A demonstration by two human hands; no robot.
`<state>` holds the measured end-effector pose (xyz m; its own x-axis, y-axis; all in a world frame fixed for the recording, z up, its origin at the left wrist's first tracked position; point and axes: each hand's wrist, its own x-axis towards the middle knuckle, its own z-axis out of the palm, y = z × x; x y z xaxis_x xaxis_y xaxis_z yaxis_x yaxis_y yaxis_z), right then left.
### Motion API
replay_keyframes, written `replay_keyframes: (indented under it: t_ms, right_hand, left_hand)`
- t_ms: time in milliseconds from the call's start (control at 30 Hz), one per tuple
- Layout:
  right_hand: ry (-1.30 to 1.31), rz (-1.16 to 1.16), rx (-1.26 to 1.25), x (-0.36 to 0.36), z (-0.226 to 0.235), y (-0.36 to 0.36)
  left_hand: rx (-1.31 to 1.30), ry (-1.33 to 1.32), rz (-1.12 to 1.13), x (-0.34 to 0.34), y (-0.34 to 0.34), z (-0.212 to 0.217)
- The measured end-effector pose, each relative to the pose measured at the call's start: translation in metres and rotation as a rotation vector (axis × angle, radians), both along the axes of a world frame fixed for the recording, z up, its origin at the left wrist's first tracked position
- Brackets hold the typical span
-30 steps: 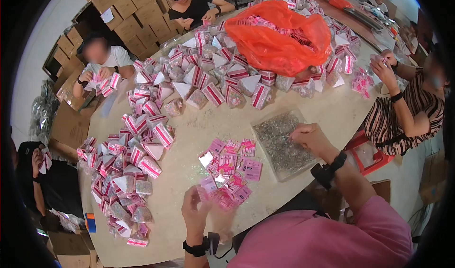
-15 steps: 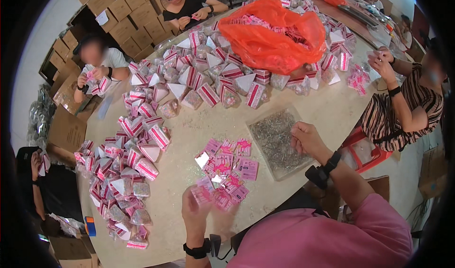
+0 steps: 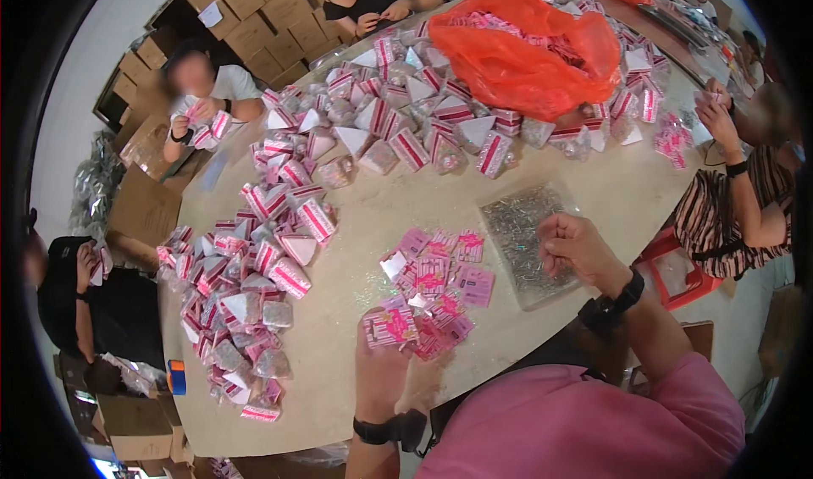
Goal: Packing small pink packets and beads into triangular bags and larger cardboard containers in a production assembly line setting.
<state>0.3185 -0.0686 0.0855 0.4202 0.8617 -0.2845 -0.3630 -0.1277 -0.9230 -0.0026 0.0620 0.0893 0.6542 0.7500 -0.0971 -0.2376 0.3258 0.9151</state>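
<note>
My left hand (image 3: 378, 362) is closed on a pink printed card (image 3: 390, 327), held at the near edge of a loose heap of similar pink cards (image 3: 434, 277). Right of that heap lies a shallow clear tray (image 3: 551, 303) full of small, thin metal pieces (image 3: 515, 229), too fine to name for certain. Over the tray's right side hovers my right hand (image 3: 577, 253), its thumb and fingers pinched together. Whatever may be between those fingertips cannot be made out.
Small clear bags with pink-striped tops (image 3: 288, 276) pile up along the left and far sides of the table (image 3: 356, 225). A red plastic bag (image 3: 525, 81) holding pink cards lies at the back. Several people sit around; a red stool (image 3: 677, 280) stands at the right.
The whole view has shifted, so the table sits further right. The card in my left hand now shows its striped printed face more squarely. My right hand remains pinched over the tray.
</note>
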Motion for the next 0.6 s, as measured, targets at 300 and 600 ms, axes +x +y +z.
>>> replay_keyframes:
  t_ms: [300, 600]
  right_hand:
    - [0.077, 0.214, 0.089, -0.101, -0.001, 0.036]
    - [0.602, 0.222, 0.196, -0.139, -0.003, 0.051]
  left_hand:
    - [-0.289, -0.286, -0.038, 0.007, -0.011, -0.002]
    - [-0.212, -0.321, -0.072, 0.02, -0.02, 0.003]
